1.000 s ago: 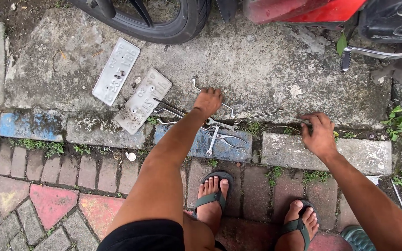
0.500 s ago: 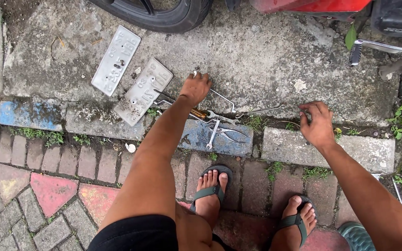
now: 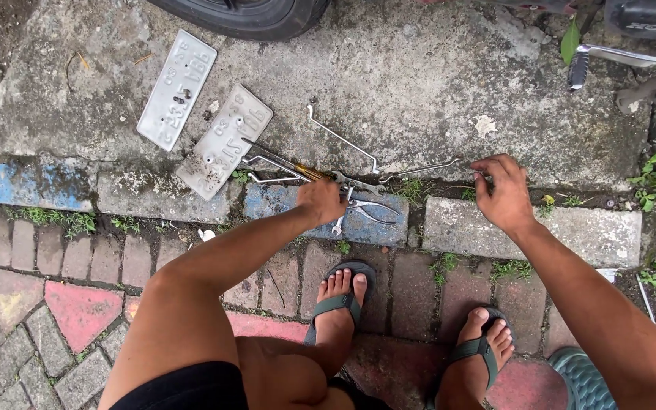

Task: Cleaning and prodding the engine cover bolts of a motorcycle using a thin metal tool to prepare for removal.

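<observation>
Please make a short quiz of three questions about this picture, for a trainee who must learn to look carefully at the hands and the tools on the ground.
1. True or false: the left hand is down on the pile of hand tools at the kerb.
2. Multiple choice: the two grey metal plates lie (A) to the left of the tools, (B) under the sandalled feet, (C) in the right hand.
3. Fill in: the bent metal rod lies on the ____ slab, below the black tyre.

Key
1. True; whether it grips one tool cannot be told.
2. A.
3. Concrete.
</observation>
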